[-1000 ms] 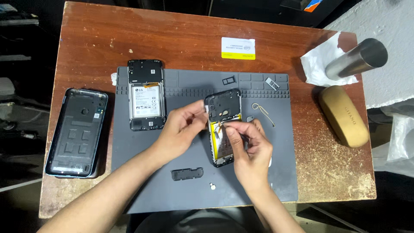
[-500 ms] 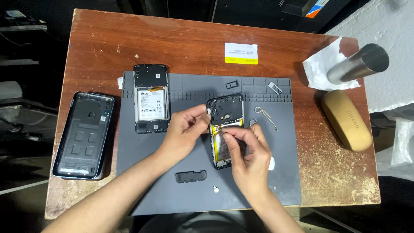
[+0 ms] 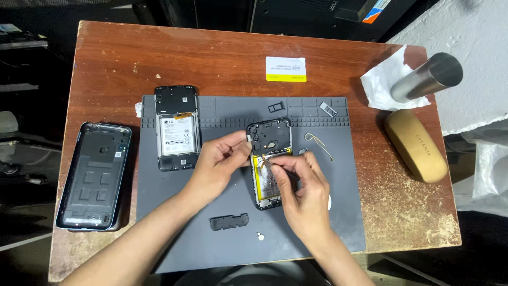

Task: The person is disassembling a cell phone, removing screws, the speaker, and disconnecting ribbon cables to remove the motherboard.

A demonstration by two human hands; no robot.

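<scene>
Both hands work on the open phone (image 3: 270, 161) lying mid-mat.
The left hand (image 3: 219, 167) pinches the phone's edge; the right hand (image 3: 301, 188) pinches a thin strip at the battery (image 3: 264, 180). A hard tug could tear it, or slide the phone across the grey mat (image 3: 211, 249).

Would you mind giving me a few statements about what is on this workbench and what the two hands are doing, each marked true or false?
1. Both hands work on an opened phone lying on the grey mat. True.
2. The left hand rests on the brown glasses case. False: it grips the opened phone's left edge; the glasses case lies untouched at the right.
3. A second opened phone lies at the mat's upper left. True.
4. The right hand holds the metal cylinder. False: its fingertips pinch at the phone's middle; the metal cylinder lies on white paper.
5. A black back cover lies off the mat, on the wooden table. True.
</scene>
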